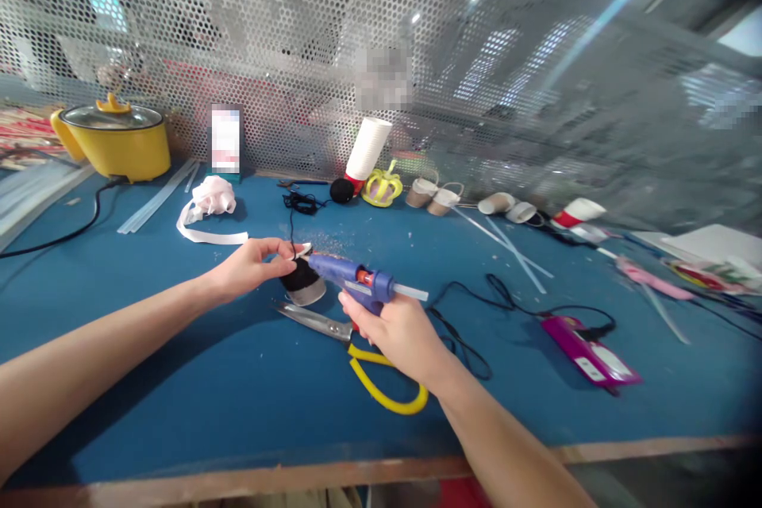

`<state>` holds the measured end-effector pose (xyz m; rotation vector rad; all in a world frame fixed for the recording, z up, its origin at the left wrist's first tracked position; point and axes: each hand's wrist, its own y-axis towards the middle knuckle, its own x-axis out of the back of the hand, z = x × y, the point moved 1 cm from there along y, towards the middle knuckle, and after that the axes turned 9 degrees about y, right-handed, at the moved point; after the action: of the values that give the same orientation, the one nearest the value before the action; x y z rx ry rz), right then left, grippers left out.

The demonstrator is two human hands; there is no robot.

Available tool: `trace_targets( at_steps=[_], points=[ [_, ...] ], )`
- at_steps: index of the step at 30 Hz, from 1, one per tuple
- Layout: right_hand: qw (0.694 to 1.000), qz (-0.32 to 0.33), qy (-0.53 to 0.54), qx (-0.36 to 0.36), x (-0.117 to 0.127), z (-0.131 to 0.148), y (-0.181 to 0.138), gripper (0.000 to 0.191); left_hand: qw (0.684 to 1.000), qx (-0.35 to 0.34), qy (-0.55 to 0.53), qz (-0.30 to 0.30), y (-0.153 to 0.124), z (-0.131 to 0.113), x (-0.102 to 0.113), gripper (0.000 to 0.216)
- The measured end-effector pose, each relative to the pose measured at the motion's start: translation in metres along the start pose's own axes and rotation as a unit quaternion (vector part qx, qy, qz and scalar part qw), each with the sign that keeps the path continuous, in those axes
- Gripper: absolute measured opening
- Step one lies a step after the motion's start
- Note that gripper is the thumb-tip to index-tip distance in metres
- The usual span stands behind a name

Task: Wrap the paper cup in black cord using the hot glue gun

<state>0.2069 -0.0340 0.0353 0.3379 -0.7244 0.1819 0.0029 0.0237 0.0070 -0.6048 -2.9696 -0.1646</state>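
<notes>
My left hand [255,266] is closed, its fingers pinching the upper rim of a small cup wrapped in black cord [302,278], whose pale lower band shows bare. From the cup a black strand runs up to a loose bundle of black cord [302,203]. Gripped in my right hand [402,333] is a blue hot glue gun [340,270], a clear glue stick jutting from its back. Its nozzle points left at the cup's top edge; whether it touches, I cannot tell. Below both hands lie scissors [318,321] with yellow handles, partly covered by my right hand.
A yellow electric pot [122,144], a phone [225,139] and crumpled white ribbon [213,197] stand left. Stacked paper cups [370,147], a yellow pumpkin-like craft [382,187] and small baskets [422,190] line the mesh. A purple power strip [589,353] lies right, with cables.
</notes>
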Motion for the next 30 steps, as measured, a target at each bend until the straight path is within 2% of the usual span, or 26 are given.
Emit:
trace_targets(
  at_steps=[8, 20, 30],
  points=[
    [1.000, -0.013, 0.002, -0.012, 0.0004, -0.0011, 0.0009, 0.021, 1.000, 0.001, 0.006, 0.004, -0.0003, -0.0016, 0.0001, 0.020],
    [1.000, 0.006, 0.011, -0.007, -0.0008, 0.0002, -0.0009, 0.021, 1.000, -0.006, 0.024, 0.009, -0.0008, -0.0024, 0.0011, 0.018],
    [0.995, 0.016, 0.081, -0.047, 0.0057, 0.0010, 0.0016, 0.027, 0.999, -0.009, 0.026, 0.029, -0.0010, -0.0006, 0.0039, 0.016]
  ],
)
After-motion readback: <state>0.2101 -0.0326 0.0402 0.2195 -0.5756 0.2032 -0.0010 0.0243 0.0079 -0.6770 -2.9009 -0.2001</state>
